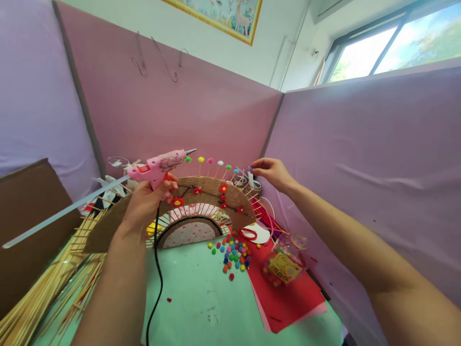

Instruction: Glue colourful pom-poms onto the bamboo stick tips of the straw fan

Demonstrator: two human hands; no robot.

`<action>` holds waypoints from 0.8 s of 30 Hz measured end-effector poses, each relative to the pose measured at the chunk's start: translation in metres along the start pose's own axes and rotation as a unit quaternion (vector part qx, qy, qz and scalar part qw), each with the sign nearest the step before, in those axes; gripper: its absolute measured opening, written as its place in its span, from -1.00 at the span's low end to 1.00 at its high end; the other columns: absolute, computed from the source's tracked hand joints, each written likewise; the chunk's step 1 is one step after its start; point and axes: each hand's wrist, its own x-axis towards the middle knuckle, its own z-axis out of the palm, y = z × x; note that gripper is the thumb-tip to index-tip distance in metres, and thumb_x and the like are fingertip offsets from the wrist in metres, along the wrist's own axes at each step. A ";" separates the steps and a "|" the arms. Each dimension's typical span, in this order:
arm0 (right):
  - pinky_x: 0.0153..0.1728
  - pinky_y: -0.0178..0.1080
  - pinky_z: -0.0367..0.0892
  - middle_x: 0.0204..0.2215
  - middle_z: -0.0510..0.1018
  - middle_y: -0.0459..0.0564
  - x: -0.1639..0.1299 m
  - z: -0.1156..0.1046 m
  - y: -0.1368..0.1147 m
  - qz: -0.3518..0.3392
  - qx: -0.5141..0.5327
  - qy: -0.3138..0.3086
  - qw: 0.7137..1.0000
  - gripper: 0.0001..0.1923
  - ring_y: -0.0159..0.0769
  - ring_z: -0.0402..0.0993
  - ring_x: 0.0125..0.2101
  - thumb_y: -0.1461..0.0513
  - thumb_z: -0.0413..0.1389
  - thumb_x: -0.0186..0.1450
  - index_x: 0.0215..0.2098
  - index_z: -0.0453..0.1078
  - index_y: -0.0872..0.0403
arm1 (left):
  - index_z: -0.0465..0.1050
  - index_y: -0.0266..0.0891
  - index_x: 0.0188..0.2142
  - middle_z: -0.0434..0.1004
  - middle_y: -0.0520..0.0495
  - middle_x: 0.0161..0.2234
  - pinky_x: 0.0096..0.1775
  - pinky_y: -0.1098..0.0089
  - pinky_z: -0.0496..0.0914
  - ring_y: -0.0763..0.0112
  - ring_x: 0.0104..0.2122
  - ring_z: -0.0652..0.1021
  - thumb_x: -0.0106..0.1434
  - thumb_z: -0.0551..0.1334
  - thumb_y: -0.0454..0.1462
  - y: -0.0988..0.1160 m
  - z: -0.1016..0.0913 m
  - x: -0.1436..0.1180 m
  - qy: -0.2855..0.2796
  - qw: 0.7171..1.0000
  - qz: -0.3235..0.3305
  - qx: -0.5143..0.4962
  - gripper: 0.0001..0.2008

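Note:
My left hand point(146, 204) grips a pink hot glue gun point(158, 166) with a long clear glue stick point(65, 211) sticking out behind it; its nozzle points right, toward the pom-pom tips. Below stands a fan-shaped craft piece point(209, 192) wrapped in brown twine, with red paper flowers and wooden skewers topped by coloured pom-poms point(211, 160). My right hand point(273, 173) reaches to the fan's right end and pinches a small blue pom-pom point(249, 168) at a skewer tip.
Loose coloured pom-poms point(234, 254) lie on the green table point(201, 298). A jar of pom-poms point(284, 262) lies on red paper sheets point(288, 293). Red scissors point(248, 234), a bundle of skewers point(39, 302), a cardboard box point(25, 216) and pink partition walls surround the spot.

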 end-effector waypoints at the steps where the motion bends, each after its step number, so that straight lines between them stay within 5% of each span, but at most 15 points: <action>1: -0.33 -0.23 0.39 -0.52 0.62 -0.09 0.001 0.000 0.005 0.004 -0.003 -0.009 1.000 -0.73 -0.38 0.46 -0.49 0.17 0.42 -0.14 -0.47 0.56 0.07 | 0.48 -0.30 -0.32 0.57 -0.02 -0.41 -0.53 0.50 0.29 0.59 -0.60 0.37 0.10 0.39 -0.21 0.000 0.000 0.000 0.001 1.000 0.002 0.000 -0.78; 24: -0.27 -0.22 0.43 -0.47 0.65 -0.07 0.003 0.011 0.024 -0.012 -0.005 -0.072 0.997 -0.75 -0.34 0.53 -0.43 0.18 0.42 -0.12 -0.46 0.58 0.06 | 0.45 -0.29 -0.30 0.55 -0.02 -0.43 -0.54 0.50 0.27 0.57 -0.57 0.39 0.09 0.42 -0.15 -0.002 0.002 0.001 -0.002 1.000 0.012 -0.017 -0.70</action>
